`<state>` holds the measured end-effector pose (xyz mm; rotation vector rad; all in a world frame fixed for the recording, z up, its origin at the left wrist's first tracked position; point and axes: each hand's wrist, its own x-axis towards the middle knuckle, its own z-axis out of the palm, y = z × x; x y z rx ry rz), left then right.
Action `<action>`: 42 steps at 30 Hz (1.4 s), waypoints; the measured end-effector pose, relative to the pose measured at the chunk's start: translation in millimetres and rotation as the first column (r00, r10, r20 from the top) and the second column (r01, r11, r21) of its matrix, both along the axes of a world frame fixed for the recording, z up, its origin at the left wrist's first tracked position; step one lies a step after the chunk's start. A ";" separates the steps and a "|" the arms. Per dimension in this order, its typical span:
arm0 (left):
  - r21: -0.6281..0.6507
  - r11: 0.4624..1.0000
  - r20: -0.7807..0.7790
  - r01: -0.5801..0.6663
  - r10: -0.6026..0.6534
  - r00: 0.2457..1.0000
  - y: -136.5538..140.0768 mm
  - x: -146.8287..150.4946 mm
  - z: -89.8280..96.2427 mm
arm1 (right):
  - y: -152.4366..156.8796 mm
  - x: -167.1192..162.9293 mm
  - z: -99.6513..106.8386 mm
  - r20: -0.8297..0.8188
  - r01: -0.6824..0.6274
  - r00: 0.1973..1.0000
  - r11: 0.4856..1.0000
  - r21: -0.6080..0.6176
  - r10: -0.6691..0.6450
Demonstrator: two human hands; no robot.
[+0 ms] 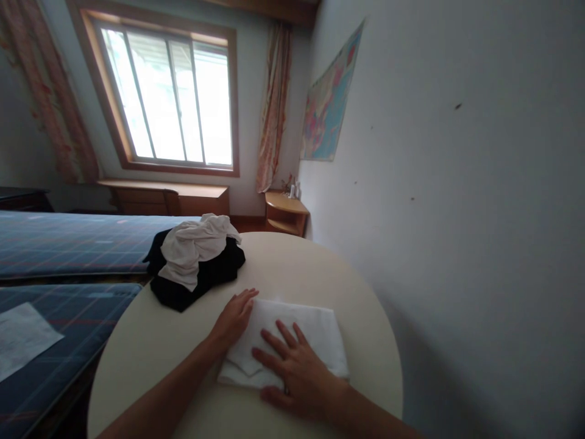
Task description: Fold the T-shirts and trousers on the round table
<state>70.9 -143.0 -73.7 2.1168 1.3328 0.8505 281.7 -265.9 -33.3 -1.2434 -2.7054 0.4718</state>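
A white cloth (315,326), folded into a flat rectangle, lies on the round cream table (365,341) in front of me. My right hand (297,369) rests on top of it, palm down with the fingers spread. At the cloth's left edge is my left hand (235,320), its fingers stretched out along the far left corner. What the garment is cannot be made out from its folded shape. Beyond my left hand, a crumpled white cloth (194,241) lies over a black cloth (214,274) at the table's far left edge.
Two beds with blue checked mattresses (91,244) stand to the left, and a sheet of paper (27,335) lies on the nearer one. A white wall (448,213) with a map (331,97) runs along the right. A corner shelf (286,204) and a desk (201,190) stand at the back.
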 end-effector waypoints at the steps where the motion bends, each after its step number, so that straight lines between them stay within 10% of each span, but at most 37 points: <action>1: -0.014 0.999 0.060 -0.033 0.034 0.998 3.9 -4.6 -1.7 | 0.5 -0.5 -1.8 0.000 0.021 1.000 1.000 -0.001 -0.021; 8: -0.104 0.991 0.014 -0.084 0.086 0.996 9.9 -9.4 -14.6 | 45.3 15.9 -19.4 0.075 0.334 0.938 0.939 0.077 -0.340; 16: 0.120 0.987 -0.448 0.107 -0.042 0.893 -16.8 9.0 -19.0 | 143.5 71.7 -28.7 0.181 0.707 0.674 0.696 0.126 -0.716; 27: 0.048 0.986 -0.508 0.162 -0.116 0.854 -21.1 9.5 -17.9 | 241.0 130.1 -38.0 0.219 0.892 0.393 0.428 0.148 -0.893; 36: -0.002 0.987 -0.509 0.160 -0.139 0.849 -21.8 9.7 -16.4 | 269.5 144.6 -36.7 0.200 0.930 0.314 0.343 0.130 -0.928; 42: 0.059 0.989 -0.500 0.137 -0.089 0.862 -19.5 11.0 -14.6 | 260.8 140.7 -33.6 0.174 0.893 0.405 0.429 0.133 -0.897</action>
